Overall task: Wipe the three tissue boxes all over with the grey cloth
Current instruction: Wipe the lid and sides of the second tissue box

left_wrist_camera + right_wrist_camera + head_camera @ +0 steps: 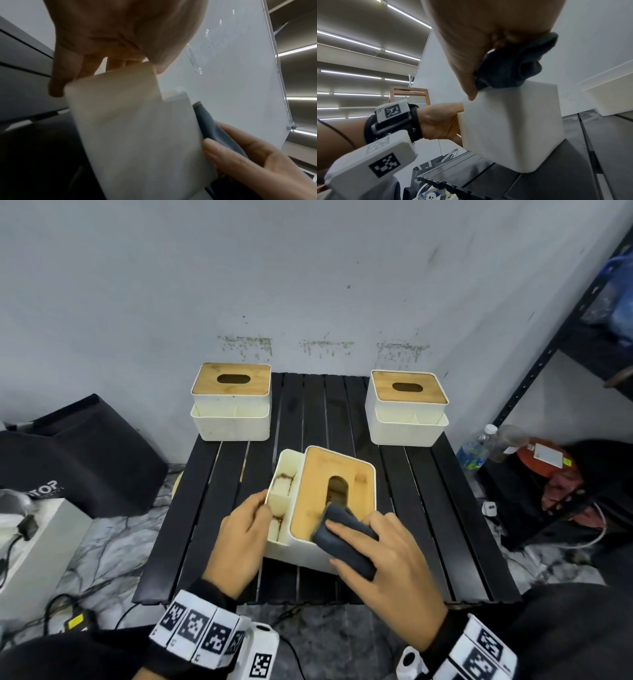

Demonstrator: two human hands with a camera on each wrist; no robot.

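At the left edge of the head view, a black bag (82, 453) carries white lettering of which only "TOP" reads; the label on the red container (544, 460) at right is too small to make out. Square black-and-white marker tags ring both wrists.

Low in the centre of the frame, the near tissue box (322, 501) sits turned at an angle on the black slatted table (445, 525), its bamboo lid up and its side compartments toward the left. The left hand (239, 535) grips the box's left wall — thumb over the rim into a compartment, fingers curled against the outer side, as the left wrist view shows. The right hand (387, 563) presses the folded grey cloth (346, 539) onto the lid's near end, thumb and fingers closed around the cloth, which drapes over the box's near edge.

Two more tissue boxes stand at the table's far edge against the wall, the left box (231, 402) and the right box (406, 407) well apart, with bare slats between them and around the near box.
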